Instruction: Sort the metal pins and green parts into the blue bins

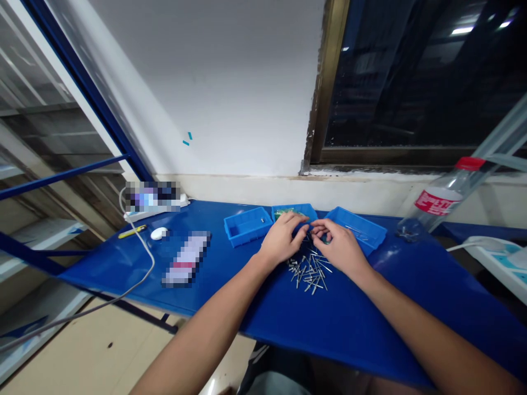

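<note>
My left hand [282,237] and my right hand [340,247] nearly meet above a pile of silver pop rivets [310,271] on the blue table. Each hand has its fingers curled in toward the thumb; whatever lies between the fingertips is too small to make out. A bit of green shows by the right fingers. Behind the hands, a middle blue tray [302,209] holds green packaging [285,212], partly covered by my left hand. The right blue tray [373,231] has a few thin metal pieces inside. To the left, another blue tray [249,235] contains one small piece.
The blue table [230,293] also carries a blurred-out phone-shaped item [187,260], a white mouse-like object [158,233], a yellow cutter [132,231] and a power strip [164,207]. A red-capped bottle [436,200] stands at right. A cable [150,263] crosses the left edge.
</note>
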Demonstrator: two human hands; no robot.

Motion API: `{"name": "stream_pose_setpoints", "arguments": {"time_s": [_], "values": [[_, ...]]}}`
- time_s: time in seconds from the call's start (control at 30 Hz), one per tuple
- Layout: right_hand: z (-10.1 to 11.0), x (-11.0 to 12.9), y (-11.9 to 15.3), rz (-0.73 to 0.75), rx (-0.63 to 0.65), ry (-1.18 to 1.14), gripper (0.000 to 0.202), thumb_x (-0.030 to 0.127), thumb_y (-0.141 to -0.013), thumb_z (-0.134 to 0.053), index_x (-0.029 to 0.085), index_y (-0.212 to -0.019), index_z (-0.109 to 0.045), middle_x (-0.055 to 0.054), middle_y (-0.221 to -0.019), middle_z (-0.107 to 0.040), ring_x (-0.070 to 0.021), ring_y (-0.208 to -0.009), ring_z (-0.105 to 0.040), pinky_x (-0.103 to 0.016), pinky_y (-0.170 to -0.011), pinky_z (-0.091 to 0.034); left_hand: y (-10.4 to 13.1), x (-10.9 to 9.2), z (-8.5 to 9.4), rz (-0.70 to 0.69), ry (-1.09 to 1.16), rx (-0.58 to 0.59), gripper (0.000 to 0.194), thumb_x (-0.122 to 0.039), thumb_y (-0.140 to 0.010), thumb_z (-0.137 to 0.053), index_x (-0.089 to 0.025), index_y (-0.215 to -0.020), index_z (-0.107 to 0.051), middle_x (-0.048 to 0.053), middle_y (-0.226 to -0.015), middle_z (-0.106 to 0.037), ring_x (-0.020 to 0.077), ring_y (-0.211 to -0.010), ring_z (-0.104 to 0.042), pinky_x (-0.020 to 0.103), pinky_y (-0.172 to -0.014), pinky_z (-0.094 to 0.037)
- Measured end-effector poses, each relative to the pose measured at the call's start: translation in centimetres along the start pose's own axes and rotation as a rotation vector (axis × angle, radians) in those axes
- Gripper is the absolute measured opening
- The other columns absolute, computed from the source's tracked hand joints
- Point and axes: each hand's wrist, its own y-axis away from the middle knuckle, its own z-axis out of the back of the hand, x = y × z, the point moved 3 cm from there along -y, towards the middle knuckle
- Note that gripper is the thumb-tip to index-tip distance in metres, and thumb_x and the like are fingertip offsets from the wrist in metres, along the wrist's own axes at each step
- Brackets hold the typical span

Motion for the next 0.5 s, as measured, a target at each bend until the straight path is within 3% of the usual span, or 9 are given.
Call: {"name": "stream_pose_setpoints", "arguments": {"time_s": [0.1, 0.23, 0.3, 0.5], "values": [[0.2, 0.3, 0.0, -0.009, -0.037, -0.039, 0.029, 0.019, -0.086, -0.062, 0.021, -0.114, -0.07, -0.006, -0.097, -0.075, -0.0199, -0.078, -0.069, -0.033, -0.071, -0.057, 0.0, 0.0, 0.0, 0.048, -0.006, 0.031, 0.033, -0.035, -0.107, -0.048, -0.017, -0.126, -0.068, 0.012, -0.116, -0.074, 0.0246, -0.109, -0.069, 0.042, -0.101, -0.054], [0.8, 1.0, -0.1, 0.035, -0.055, 0.011, 0.014, 0.021, -0.091, -0.061, 0.022, -0.098, -0.074, -0.005, -0.093, -0.072, -0.0188, -0.074, -0.065, -0.033, -0.071, -0.056, 0.2, 0.1, -0.3, 0.165, 0.031, 0.159, 0.039, -0.036, -0.107, -0.045, -0.017, -0.133, -0.067, 0.008, -0.093, -0.079, 0.0205, -0.08, -0.074, 0.033, -0.078, -0.057], [1.0, 1.3, -0.1, 0.036, -0.056, 0.016, 0.01, 0.023, -0.092, -0.064, 0.023, -0.094, -0.074, -0.004, -0.091, -0.072, -0.0183, -0.072, -0.064, -0.033, -0.071, -0.055, 0.3, -0.1, -0.3, 0.181, 0.075, 0.201, 0.04, -0.035, -0.108, -0.044, -0.017, -0.135, -0.066, 0.006, -0.086, -0.079, 0.0194, -0.077, -0.074, 0.029, -0.074, -0.056], [1.1, 1.4, -0.1, 0.038, -0.057, -0.047, 0.006, 0.026, -0.092, -0.068, 0.023, -0.091, -0.073, -0.004, -0.091, -0.072, -0.0188, -0.072, -0.065, -0.034, -0.071, -0.055, 0.0, -0.6, -0.2, 0.15, 0.125, 0.18, 0.036, -0.032, -0.106, -0.046, -0.016, -0.117, -0.077, 0.007, -0.1, -0.081, 0.0169, -0.079, -0.074, 0.026, -0.076, -0.055]]}}
